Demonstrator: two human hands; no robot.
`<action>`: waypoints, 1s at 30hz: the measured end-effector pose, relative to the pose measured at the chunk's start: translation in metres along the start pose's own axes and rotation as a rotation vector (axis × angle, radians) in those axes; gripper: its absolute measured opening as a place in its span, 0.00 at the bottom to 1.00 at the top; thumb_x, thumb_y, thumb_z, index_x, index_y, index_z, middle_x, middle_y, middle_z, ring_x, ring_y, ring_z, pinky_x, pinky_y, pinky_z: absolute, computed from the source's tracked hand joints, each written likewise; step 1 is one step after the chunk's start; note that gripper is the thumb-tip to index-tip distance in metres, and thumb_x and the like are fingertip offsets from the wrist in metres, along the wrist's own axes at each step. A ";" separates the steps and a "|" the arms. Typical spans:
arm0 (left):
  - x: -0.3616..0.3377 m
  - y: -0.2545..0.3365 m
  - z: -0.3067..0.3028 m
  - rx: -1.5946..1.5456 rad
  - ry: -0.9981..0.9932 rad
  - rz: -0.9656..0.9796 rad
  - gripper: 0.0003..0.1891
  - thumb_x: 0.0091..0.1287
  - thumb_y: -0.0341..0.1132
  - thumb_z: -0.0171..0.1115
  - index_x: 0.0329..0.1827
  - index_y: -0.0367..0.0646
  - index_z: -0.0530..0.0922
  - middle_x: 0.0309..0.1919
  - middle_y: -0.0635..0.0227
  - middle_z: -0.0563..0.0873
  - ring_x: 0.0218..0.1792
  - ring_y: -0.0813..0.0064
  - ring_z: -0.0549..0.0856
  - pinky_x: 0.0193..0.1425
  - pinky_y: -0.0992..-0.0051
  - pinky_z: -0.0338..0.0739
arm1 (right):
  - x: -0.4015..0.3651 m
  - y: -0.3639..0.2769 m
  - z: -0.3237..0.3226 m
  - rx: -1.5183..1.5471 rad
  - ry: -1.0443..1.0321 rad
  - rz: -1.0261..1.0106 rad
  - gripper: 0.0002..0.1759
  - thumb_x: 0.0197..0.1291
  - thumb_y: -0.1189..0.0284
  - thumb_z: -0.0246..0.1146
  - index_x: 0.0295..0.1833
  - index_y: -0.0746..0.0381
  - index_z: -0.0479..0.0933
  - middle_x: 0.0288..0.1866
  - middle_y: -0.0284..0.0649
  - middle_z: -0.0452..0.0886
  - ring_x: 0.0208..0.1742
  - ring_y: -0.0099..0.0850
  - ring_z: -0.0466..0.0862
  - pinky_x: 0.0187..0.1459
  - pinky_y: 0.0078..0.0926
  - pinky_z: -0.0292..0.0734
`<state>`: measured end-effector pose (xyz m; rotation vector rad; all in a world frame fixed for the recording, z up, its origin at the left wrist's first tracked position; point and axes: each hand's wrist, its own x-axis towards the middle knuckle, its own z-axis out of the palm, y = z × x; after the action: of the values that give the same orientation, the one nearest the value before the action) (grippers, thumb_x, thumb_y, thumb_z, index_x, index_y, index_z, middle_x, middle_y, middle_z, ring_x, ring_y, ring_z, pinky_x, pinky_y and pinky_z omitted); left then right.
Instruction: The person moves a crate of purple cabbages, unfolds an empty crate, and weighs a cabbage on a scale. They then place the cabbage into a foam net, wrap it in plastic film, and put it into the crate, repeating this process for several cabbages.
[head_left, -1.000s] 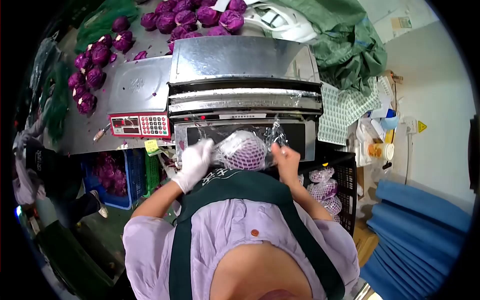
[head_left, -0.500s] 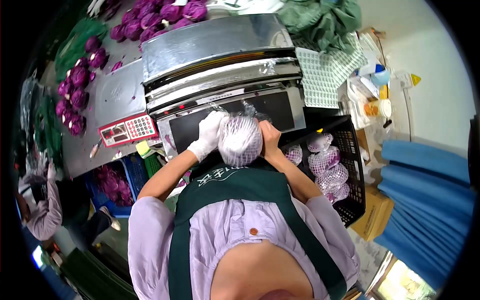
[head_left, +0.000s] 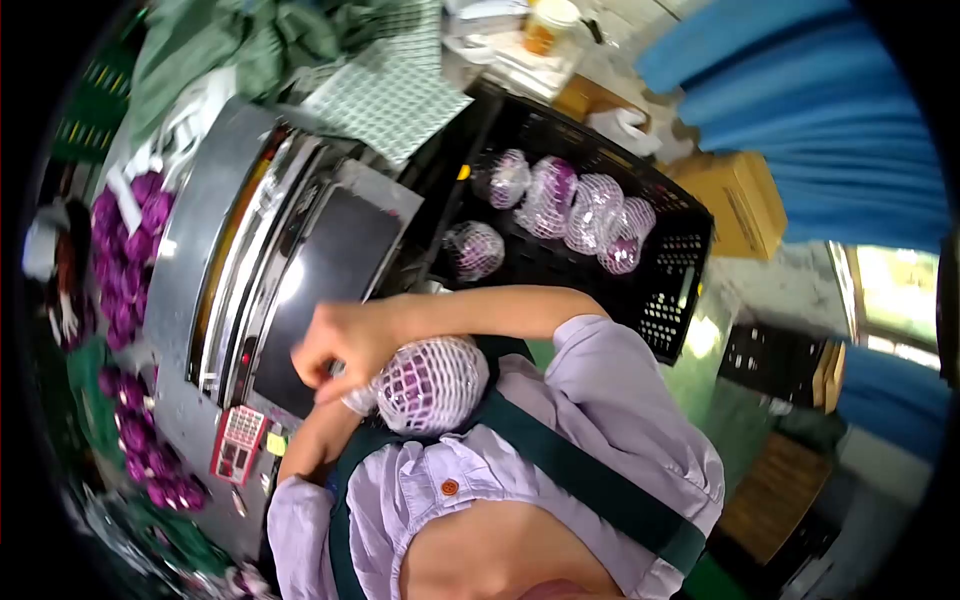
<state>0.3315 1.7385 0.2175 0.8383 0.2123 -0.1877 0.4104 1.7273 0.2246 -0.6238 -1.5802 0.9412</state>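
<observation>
A red cabbage [head_left: 433, 385] in a white foam net and clear film sits close against my apron front. My left hand [head_left: 358, 402], in a white glove, is at the cabbage's left side; most of it is hidden behind the cabbage and my other hand. Bare and curled, my right hand [head_left: 340, 345] crosses over my left wrist beside the cabbage; a small shiny bit shows at its fingertips, too small to name. The wrapping machine [head_left: 325, 265] with its dark plate lies just beyond my hands.
To the right stands a black crate [head_left: 672, 300] holding several netted cabbages [head_left: 595, 212]. Unwrapped red cabbages [head_left: 125, 265] lie on the left of the table, near a red-and-white scale keypad [head_left: 238, 443]. A cardboard box [head_left: 735, 205] is behind the crate.
My view has turned to the right toward the crate. The cabbage has come off the machine's plate to my chest. My right hand has swung across to the left, over my left wrist.
</observation>
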 end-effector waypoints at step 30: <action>0.155 -0.030 -0.008 0.305 0.254 -0.256 0.16 0.69 0.39 0.52 0.50 0.36 0.76 0.39 0.67 0.83 0.39 0.79 0.82 0.44 0.81 0.73 | -0.545 -0.038 -0.161 0.267 2.482 0.589 0.43 0.54 0.42 0.56 0.66 0.60 0.56 0.62 0.49 0.63 0.56 0.51 0.71 0.49 0.50 0.75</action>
<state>0.4721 1.7126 0.1504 1.1381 0.5403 -0.3603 0.6913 1.3049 -0.0339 -1.1882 0.9516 0.1308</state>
